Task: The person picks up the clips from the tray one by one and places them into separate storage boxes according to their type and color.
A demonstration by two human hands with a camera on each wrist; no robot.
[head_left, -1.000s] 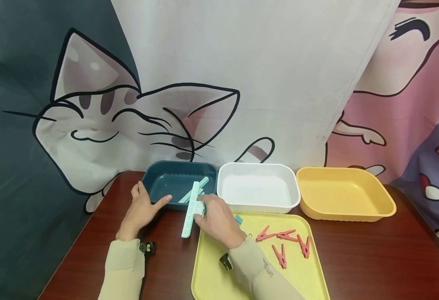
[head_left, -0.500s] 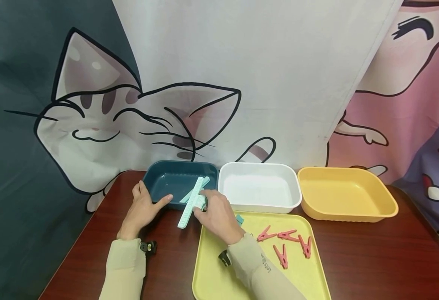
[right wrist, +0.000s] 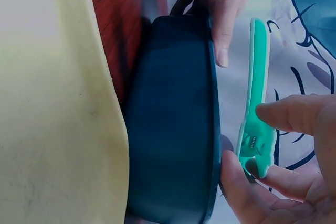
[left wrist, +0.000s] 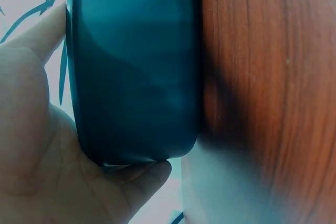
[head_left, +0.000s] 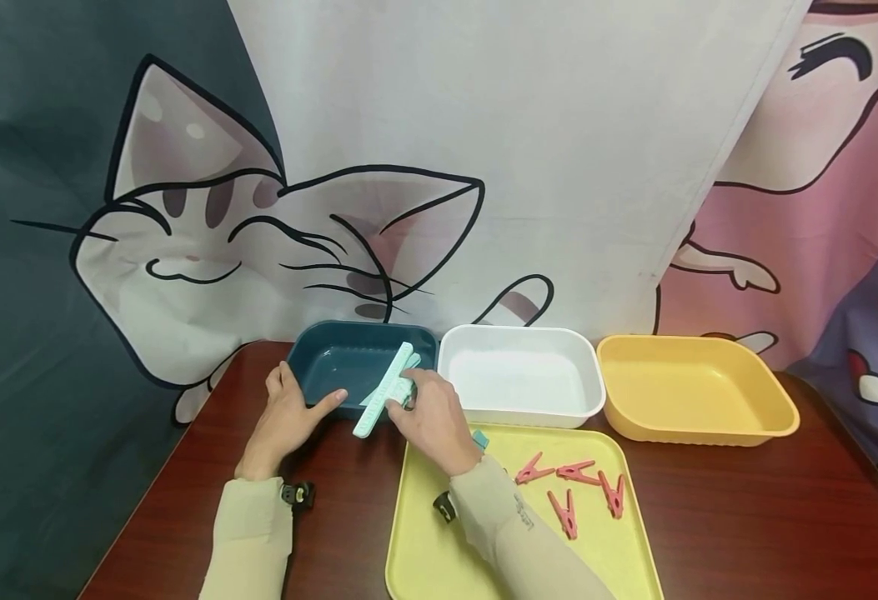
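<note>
A mint-green bag clip [head_left: 383,392], with a long bar and a small spring, is pinched between the thumb and fingers of my right hand [head_left: 433,419]. The hand holds it slanted over the front right of a dark blue bin [head_left: 333,333]. Behind this clip, another mint-green piece [head_left: 413,361] shows inside the bin. My left hand [head_left: 283,421] grips the bin's near left corner, thumb along the front rim and fingers at the end wall. In the right wrist view, the held clip [right wrist: 256,87] is beyond the bin's rim, with fingertips at its spring end.
A white bin [head_left: 521,375] and a yellow bin [head_left: 694,392] stand in a row right of the blue one. In front lies a yellow tray [head_left: 439,575] with several pink clothespins [head_left: 564,512] and a teal piece [head_left: 480,440] partly behind my right wrist.
My right hand has moved slightly up and away from me with the bag clip, which is now farther over the blue bin and more slanted. The left hand has stayed at the bin's corner.
</note>
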